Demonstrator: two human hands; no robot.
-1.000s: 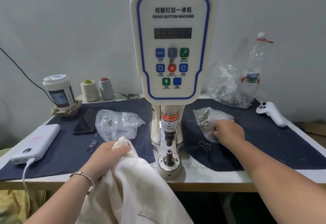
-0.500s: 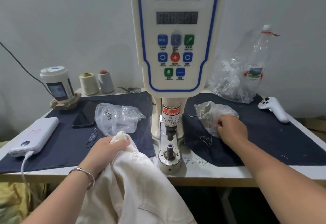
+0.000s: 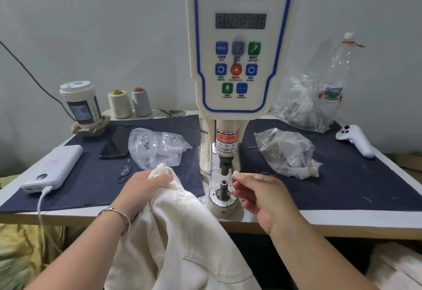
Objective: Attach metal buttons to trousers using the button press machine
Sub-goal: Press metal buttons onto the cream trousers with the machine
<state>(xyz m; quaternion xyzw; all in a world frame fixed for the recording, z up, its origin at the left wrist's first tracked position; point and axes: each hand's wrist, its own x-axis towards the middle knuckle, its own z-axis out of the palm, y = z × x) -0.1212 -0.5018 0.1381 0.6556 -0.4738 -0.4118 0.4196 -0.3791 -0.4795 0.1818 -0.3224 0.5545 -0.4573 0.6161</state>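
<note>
A white worktable (image 3: 319,217) laid with dark blue cloth stands against a grey wall, the button press machine (image 3: 237,45) at its middle. Cream trousers (image 3: 173,239) hang off the front edge, a bunched corner clenched in the left hand (image 3: 146,187). The right hand (image 3: 260,195) hovers just beside the lower die (image 3: 223,187), fingertips (image 3: 237,176) pinched narrow; whether they hold a button cannot be told.

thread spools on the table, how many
2. A cream thread spool and a grey thread spool stand side by side at the table's back edge, between the paper cup and the button machine. Others could be hidden behind the machine.
</note>
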